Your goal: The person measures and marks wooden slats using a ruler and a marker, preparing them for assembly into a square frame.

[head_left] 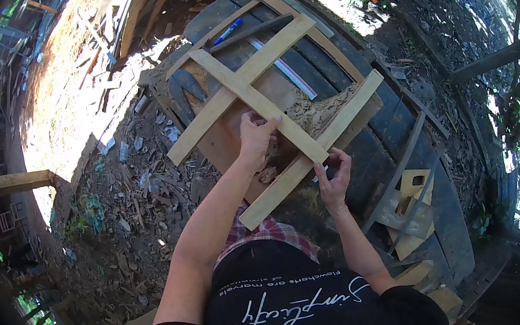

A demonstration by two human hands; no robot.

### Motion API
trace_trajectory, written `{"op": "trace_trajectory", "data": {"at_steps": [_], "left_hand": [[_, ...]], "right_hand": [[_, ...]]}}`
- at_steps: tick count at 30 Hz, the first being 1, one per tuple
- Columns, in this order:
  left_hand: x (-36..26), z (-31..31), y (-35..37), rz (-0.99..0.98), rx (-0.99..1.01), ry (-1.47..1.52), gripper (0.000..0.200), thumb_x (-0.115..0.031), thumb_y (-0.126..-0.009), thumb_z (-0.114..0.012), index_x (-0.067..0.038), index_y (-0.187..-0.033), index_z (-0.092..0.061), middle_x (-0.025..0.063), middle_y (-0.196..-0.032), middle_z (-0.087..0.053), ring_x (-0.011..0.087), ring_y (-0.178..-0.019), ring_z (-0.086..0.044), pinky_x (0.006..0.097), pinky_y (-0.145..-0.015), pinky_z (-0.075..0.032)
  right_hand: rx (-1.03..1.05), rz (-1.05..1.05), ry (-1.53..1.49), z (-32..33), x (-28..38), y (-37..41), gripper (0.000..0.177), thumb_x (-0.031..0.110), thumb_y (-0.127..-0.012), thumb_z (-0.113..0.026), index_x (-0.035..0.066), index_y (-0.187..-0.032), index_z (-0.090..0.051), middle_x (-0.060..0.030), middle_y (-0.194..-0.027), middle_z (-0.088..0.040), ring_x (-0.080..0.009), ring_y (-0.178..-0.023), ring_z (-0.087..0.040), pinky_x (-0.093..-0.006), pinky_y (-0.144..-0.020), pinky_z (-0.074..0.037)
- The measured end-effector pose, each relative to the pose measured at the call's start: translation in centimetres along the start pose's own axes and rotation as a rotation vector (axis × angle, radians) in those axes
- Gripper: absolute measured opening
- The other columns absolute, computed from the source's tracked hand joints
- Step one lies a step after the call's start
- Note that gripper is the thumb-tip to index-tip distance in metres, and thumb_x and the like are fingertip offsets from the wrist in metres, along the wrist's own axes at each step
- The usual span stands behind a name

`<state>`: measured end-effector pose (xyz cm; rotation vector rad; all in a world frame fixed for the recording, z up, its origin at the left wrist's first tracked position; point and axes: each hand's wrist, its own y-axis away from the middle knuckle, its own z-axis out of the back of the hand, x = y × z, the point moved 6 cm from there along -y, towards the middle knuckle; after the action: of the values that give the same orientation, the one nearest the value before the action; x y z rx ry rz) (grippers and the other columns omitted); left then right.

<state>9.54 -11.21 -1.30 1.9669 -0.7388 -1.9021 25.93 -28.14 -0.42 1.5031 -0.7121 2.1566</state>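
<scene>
Three light wooden strips form a frame over the work table. A middle strip [223, 76] crosses a far strip [278, 44] and meets a near strip [351, 109] at its lower end. My left hand [259, 138] has its fingers closed round the middle strip, below the crossing. At the joint of the middle and near strips is my right hand [335, 180], its thumb and fingers bent and apart, touching the wood at the edge. Under the frame lie a brown board and sawdust [325, 112].
A blue marker [228, 31], a white-and-red ruler [291, 75] and dark pliers-like jaws [188, 88] lie on the dark table [398, 123]. Wood offcuts [412, 209] and a metal plate are at the right. Debris [141, 196] covers the ground at left.
</scene>
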Motion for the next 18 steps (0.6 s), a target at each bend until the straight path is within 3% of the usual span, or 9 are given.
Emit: {"op": "trace_trajectory", "data": {"at_steps": [18], "left_hand": [[0.26, 0.58, -0.10, -0.026, 0.061, 0.018, 0.043, -0.024, -0.083, -0.073, -0.005, -0.116, -0.051, 0.0017, -0.090, -0.063, 0.0084, -0.072, -0.059, 0.0230, -0.063, -0.046]], "right_hand": [[0.156, 0.054, 0.169, 0.32, -0.25, -0.56, 0.050, 0.022, -0.073, -0.080, 0.007, -0.115, -0.058, -0.0129, -0.102, -0.052, -0.0285, -0.094, -0.053, -0.0366, -0.083, -0.045]]}}
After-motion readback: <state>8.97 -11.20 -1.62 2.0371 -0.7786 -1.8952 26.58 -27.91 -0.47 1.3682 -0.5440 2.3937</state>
